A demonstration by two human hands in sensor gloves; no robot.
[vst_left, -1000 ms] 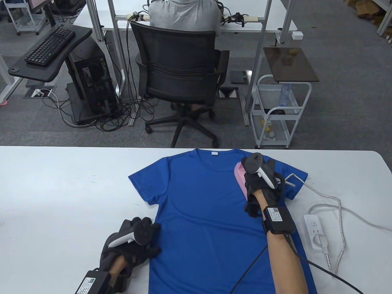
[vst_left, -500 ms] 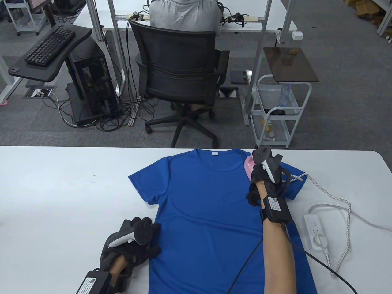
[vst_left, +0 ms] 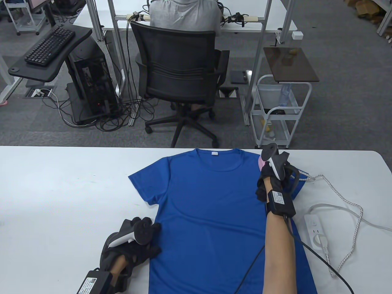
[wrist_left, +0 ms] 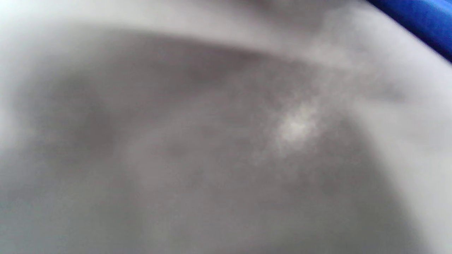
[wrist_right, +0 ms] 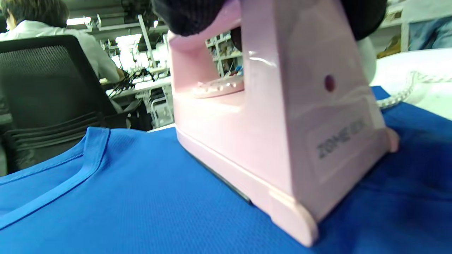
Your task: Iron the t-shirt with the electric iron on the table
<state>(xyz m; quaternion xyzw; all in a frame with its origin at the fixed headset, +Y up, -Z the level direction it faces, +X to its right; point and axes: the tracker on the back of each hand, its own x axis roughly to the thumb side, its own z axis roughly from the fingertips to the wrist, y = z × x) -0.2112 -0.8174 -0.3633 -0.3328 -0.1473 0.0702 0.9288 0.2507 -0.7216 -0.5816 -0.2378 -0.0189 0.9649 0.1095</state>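
Your blue shirt (vst_left: 211, 214) lies flat on the white table (vst_left: 61, 183), front up, collar at the far edge and hem running off the near edge of the table view. Your right hand (vst_left: 269, 180) is wrapped around the handle of the pink iron (wrist_right: 268, 116), and the iron sits on the shirt's far right shoulder, just beside the collar. In the right wrist view the soleplate rests flat on the blue cloth, with your gloved fingers (wrist_right: 190, 16) curled over the handle from above (the thumb side is mostly out of frame). From above, only a sliver of the iron (vst_left: 261, 162) shows past the tracker on the back of your hand.

The iron's braided cord (vst_left: 352, 214) trails off to the right across the table and loops back to a white power strip (vst_left: 315, 231), which lies just beside the shirt's right edge.

Your left hand (vst_left: 134, 245) rests on the shirt's near left edge, fingers spread and fairly straight, pressing cloth and table rather than gripping anything. The left wrist view is a grey blur with a corner of blue shirt (wrist_left: 423, 21) at the top right, so it tells you nothing more.

Beyond the table, a person sits in a black chair (vst_left: 180, 70) with their back to you.
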